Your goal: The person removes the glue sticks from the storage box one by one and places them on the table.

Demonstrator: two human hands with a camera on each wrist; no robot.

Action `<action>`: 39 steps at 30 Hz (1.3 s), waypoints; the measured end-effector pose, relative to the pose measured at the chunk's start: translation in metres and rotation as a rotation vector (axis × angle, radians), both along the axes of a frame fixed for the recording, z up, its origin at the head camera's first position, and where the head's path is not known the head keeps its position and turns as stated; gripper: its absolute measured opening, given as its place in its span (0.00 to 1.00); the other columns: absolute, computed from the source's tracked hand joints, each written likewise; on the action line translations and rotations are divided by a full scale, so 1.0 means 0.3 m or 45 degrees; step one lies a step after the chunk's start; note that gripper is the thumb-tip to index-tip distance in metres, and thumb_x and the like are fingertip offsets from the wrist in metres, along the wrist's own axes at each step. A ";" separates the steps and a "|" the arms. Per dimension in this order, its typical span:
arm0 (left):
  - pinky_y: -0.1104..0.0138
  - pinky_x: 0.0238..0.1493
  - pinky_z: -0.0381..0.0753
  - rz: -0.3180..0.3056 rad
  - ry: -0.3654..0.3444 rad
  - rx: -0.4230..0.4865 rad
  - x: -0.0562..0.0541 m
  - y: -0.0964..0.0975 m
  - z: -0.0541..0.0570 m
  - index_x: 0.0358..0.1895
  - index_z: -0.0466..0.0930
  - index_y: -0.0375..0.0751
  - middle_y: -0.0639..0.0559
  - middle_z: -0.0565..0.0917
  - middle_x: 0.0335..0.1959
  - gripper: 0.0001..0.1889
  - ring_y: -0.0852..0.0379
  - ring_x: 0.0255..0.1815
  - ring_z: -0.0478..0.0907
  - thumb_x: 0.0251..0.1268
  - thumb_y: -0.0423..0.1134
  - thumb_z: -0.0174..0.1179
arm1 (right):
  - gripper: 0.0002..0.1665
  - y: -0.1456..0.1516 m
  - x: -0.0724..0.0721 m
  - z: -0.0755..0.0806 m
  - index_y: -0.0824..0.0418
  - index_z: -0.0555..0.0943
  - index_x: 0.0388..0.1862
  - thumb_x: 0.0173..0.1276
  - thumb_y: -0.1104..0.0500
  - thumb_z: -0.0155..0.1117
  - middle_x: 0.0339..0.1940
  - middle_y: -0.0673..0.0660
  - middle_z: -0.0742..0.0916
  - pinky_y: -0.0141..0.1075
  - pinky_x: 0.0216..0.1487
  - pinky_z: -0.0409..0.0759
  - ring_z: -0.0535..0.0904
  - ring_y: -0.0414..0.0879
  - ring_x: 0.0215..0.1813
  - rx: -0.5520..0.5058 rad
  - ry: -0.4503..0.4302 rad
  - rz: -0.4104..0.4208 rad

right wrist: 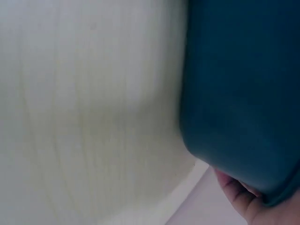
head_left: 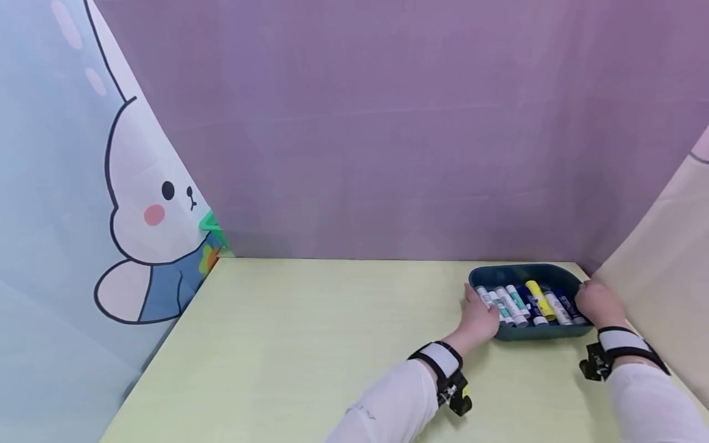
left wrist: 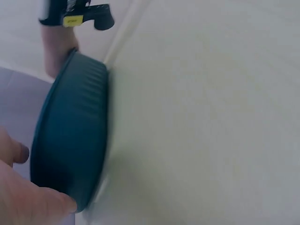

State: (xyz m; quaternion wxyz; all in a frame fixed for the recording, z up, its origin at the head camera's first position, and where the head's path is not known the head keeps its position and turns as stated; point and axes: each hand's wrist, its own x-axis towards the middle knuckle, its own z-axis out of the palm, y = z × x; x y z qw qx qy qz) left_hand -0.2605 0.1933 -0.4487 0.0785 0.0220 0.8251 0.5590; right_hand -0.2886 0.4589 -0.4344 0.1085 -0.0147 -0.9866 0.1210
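The left hand (head_left: pixel 479 317) and right hand (head_left: pixel 600 304) grip opposite ends of the dark teal tray (head_left: pixel 543 333), right of centre in the head view; one end slipping could tilt it, rolling the loose tubes (head_left: pixel 540 299) sideways.

Soft, even light; hazy wrist views
The head view is fairly crisp, with faint shadows on the table (head_left: pixel 310 344); both wrist views are blurred, with soft shade beside the tray (left wrist: pixel 72 126).

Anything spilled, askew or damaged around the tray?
Nothing stands out: the tubes lie inside the tray, none visible on the table; left hand and right hand hold its ends. No damage visible.
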 end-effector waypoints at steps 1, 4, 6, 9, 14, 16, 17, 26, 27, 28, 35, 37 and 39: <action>0.67 0.49 0.77 0.003 0.017 -0.003 0.001 0.007 -0.004 0.74 0.40 0.36 0.40 0.61 0.71 0.39 0.51 0.46 0.80 0.68 0.38 0.53 | 0.17 -0.003 0.002 -0.004 0.84 0.72 0.28 0.63 0.68 0.41 0.31 0.81 0.78 0.61 0.37 0.73 0.74 0.76 0.35 0.011 0.017 0.000; 0.68 0.43 0.78 0.025 0.056 -0.025 0.003 0.018 -0.009 0.74 0.41 0.34 0.42 0.55 0.74 0.37 0.52 0.39 0.80 0.68 0.34 0.52 | 0.14 -0.008 0.007 -0.010 0.80 0.73 0.25 0.59 0.70 0.43 0.27 0.78 0.78 0.61 0.31 0.74 0.76 0.74 0.30 0.014 0.017 -0.007; 0.68 0.40 0.78 0.040 0.071 -0.031 0.003 0.019 -0.008 0.73 0.42 0.33 0.42 0.56 0.73 0.36 0.52 0.37 0.80 0.67 0.32 0.52 | 0.13 -0.011 0.010 -0.010 0.81 0.73 0.28 0.59 0.69 0.43 0.29 0.79 0.78 0.61 0.31 0.74 0.75 0.74 0.31 -0.014 -0.003 -0.037; 0.68 0.41 0.78 0.044 0.067 -0.042 0.002 0.020 -0.003 0.73 0.43 0.34 0.42 0.57 0.73 0.36 0.53 0.38 0.79 0.67 0.32 0.52 | 0.15 -0.012 0.014 -0.009 0.82 0.72 0.33 0.59 0.69 0.43 0.32 0.80 0.78 0.60 0.29 0.74 0.75 0.75 0.32 -0.045 -0.020 -0.076; 0.69 0.53 0.75 0.027 0.048 -0.031 0.007 0.010 -0.011 0.74 0.43 0.36 0.44 0.56 0.73 0.36 0.54 0.53 0.76 0.67 0.32 0.52 | 0.17 -0.018 0.024 -0.027 0.83 0.72 0.39 0.58 0.69 0.42 0.37 0.82 0.77 0.60 0.28 0.74 0.74 0.77 0.35 -0.089 -0.045 -0.143; 0.69 0.53 0.75 0.022 0.048 -0.028 0.008 0.005 -0.014 0.74 0.42 0.36 0.43 0.57 0.73 0.36 0.54 0.55 0.76 0.67 0.32 0.51 | 0.18 -0.020 0.028 -0.031 0.82 0.71 0.40 0.57 0.69 0.42 0.38 0.82 0.77 0.60 0.27 0.74 0.73 0.78 0.36 -0.106 -0.064 -0.168; 0.69 0.49 0.77 0.019 0.051 -0.031 0.008 0.002 -0.017 0.74 0.42 0.36 0.43 0.57 0.73 0.36 0.54 0.51 0.77 0.67 0.32 0.51 | 0.18 -0.022 0.030 -0.034 0.82 0.71 0.41 0.57 0.69 0.42 0.38 0.82 0.77 0.60 0.27 0.74 0.73 0.78 0.36 -0.109 -0.069 -0.173; 0.68 0.26 0.74 -0.036 0.060 -0.090 0.012 -0.065 -0.031 0.74 0.40 0.35 0.34 0.74 0.59 0.36 0.53 0.23 0.77 0.69 0.34 0.50 | 0.20 -0.095 0.051 -0.036 0.77 0.69 0.47 0.60 0.65 0.41 0.44 0.83 0.75 0.55 0.23 0.74 0.74 0.77 0.42 -0.196 -0.202 -0.303; 0.68 0.28 0.75 -0.036 0.056 -0.090 0.011 -0.071 -0.030 0.74 0.40 0.36 0.34 0.75 0.57 0.36 0.53 0.25 0.78 0.69 0.34 0.50 | 0.20 -0.106 0.055 -0.032 0.77 0.68 0.47 0.60 0.65 0.40 0.44 0.83 0.75 0.55 0.24 0.75 0.74 0.77 0.43 -0.201 -0.207 -0.314; 0.68 0.31 0.77 -0.039 0.053 -0.084 0.010 -0.078 -0.030 0.75 0.40 0.36 0.35 0.74 0.59 0.36 0.53 0.29 0.80 0.70 0.34 0.50 | 0.19 -0.117 0.059 -0.027 0.77 0.68 0.47 0.61 0.65 0.40 0.44 0.84 0.75 0.56 0.24 0.75 0.74 0.77 0.43 -0.207 -0.215 -0.326; 0.65 0.47 0.78 -0.066 0.064 -0.119 0.002 -0.152 -0.041 0.74 0.41 0.34 0.35 0.75 0.59 0.36 0.53 0.46 0.80 0.69 0.34 0.50 | 0.19 -0.206 0.082 -0.016 0.78 0.68 0.46 0.61 0.65 0.40 0.43 0.85 0.75 0.57 0.25 0.75 0.74 0.76 0.43 -0.233 -0.247 -0.355; 0.66 0.40 0.78 -0.073 0.062 -0.134 0.000 -0.177 -0.045 0.74 0.40 0.35 0.36 0.80 0.49 0.36 0.53 0.38 0.80 0.70 0.34 0.49 | 0.20 -0.229 0.084 -0.020 0.78 0.68 0.47 0.62 0.65 0.39 0.44 0.85 0.75 0.57 0.26 0.76 0.74 0.76 0.44 -0.238 -0.248 -0.364; 0.67 0.32 0.75 -0.081 0.054 -0.131 -0.001 -0.201 -0.045 0.75 0.40 0.35 0.39 0.81 0.38 0.36 0.55 0.28 0.77 0.70 0.34 0.48 | 0.20 -0.251 0.084 -0.023 0.78 0.67 0.48 0.62 0.65 0.39 0.44 0.85 0.74 0.58 0.27 0.76 0.74 0.76 0.44 -0.238 -0.241 -0.371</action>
